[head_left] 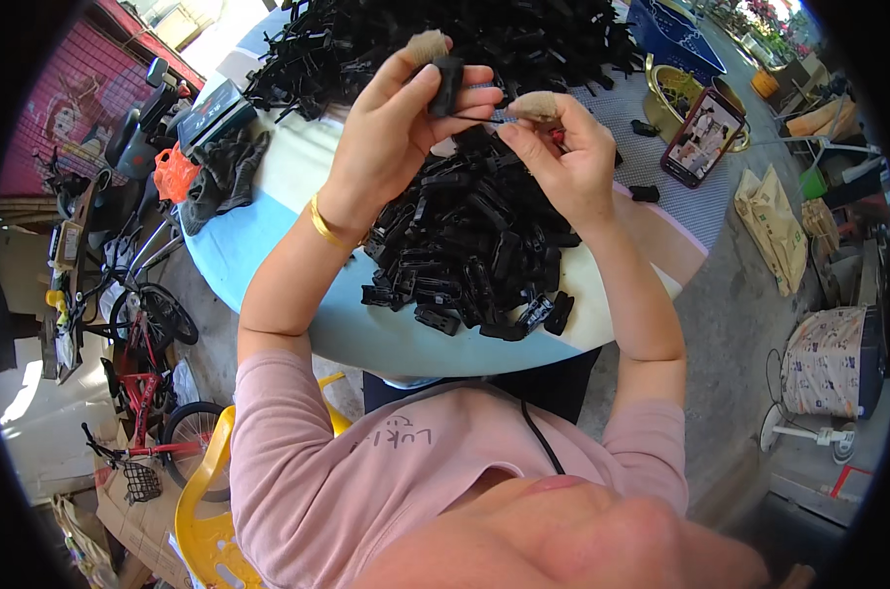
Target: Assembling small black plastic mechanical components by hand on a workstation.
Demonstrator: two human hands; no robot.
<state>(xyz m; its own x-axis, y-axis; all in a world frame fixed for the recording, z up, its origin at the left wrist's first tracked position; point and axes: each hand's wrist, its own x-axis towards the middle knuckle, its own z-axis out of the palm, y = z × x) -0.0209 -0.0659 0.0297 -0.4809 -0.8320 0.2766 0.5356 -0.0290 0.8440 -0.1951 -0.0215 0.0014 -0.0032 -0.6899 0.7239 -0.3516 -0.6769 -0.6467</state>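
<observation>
My left hand (391, 123), with a tan wrap on a fingertip, grips a small black plastic part (447, 86) between thumb and fingers. My right hand (572, 152), also with a tan fingertip wrap, pinches a thin dark rod (477, 120) that reaches toward the left palm. Something red shows between the right fingers, perhaps the rod's end; its kind is unclear. Below both hands lies a heap of black plastic parts (464, 245) on the cloth-covered table (258, 231). Behind them spreads a larger pile of black pieces (523, 44).
Right of my hands a phone (703, 137) leans against a gold-coloured pot (661, 93), near a blue crate (675, 39). Dark gloves (227, 177), an orange-red bag (174, 173) and a box (214, 113) sit left. A yellow chair (204, 510) and bicycle (155, 412) stand nearby.
</observation>
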